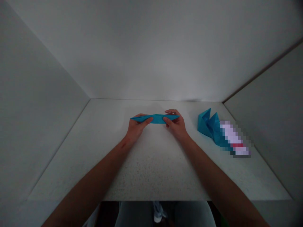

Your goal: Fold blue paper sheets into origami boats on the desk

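Observation:
A folded piece of blue paper (158,119), long and narrow with pointed ends, is held level just above the white tabletop. My left hand (139,124) grips its left part, thumb in front and fingers behind. On the right part my right hand (176,123) pinches it the same way, with the thumb on the front face and a finger raised behind. The fingers behind the paper are partly hidden. To the right of my right hand stands a blue folded paper shape (209,126) with pointed peaks.
A pixelated pale object (234,138) lies against the blue shape on the right. White walls enclose the white table (151,170) at the back and both sides. The table's front edge is near my legs (136,214).

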A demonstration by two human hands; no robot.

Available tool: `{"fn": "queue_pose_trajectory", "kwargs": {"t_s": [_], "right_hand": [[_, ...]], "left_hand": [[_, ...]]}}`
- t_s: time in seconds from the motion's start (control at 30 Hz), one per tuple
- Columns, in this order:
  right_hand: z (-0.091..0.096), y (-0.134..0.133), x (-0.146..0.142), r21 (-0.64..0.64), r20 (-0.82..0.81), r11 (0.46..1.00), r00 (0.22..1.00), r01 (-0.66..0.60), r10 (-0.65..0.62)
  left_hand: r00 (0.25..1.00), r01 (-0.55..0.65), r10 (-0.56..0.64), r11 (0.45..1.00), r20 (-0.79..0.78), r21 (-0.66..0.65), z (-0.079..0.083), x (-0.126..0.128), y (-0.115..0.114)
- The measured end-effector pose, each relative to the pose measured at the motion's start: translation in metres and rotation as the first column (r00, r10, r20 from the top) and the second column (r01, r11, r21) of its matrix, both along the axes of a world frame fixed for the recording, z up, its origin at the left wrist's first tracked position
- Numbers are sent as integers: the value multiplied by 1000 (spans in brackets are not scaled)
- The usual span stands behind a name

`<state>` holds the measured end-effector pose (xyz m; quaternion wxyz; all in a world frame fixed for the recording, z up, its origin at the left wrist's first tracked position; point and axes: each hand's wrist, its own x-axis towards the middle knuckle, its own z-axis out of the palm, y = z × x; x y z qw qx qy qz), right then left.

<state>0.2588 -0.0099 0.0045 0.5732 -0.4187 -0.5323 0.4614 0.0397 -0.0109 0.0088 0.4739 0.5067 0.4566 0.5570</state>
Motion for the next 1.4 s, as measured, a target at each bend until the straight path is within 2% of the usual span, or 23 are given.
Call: {"fn": "queue_pose_trajectory", "kwargs": {"t_s": [0.13,0.23,0.3,0.5,0.8,0.93,1.13,1.23,1.33,1.4], "right_hand": [[-2,0,0,-39,52,997,996,73,-71],[-4,3,2,-12,66,991,989,137,-136],[-4,4,4,17,78,990,987,137,-138],[-4,1,7,108,193,994,981,0,-21],[4,-12,6,250,460,960,888,-124,-5],[4,-16,7,303,509,941,861,-154,-23],[8,-19,8,329,602,895,797,-301,47],[9,-20,7,327,616,886,785,-328,63],[9,-23,8,362,568,902,823,-235,-14],[11,-25,11,408,493,912,851,-43,-180]], "left_hand": [[996,-61,61,998,-63,-6,-4,-3,2],[990,-131,131,991,-47,-4,-6,-7,6],[987,-159,158,987,-34,-1,-6,-11,9],[958,-285,285,958,32,8,-7,-20,19],[961,-262,264,965,87,-30,-2,-16,19],[965,-247,247,969,82,-21,-4,-16,19],[976,-201,200,980,81,-4,-7,-17,18],[970,-225,223,974,97,11,-6,-17,17],[939,-315,306,949,157,32,-7,-18,19],[926,-343,333,939,180,29,-8,-19,21]]}}
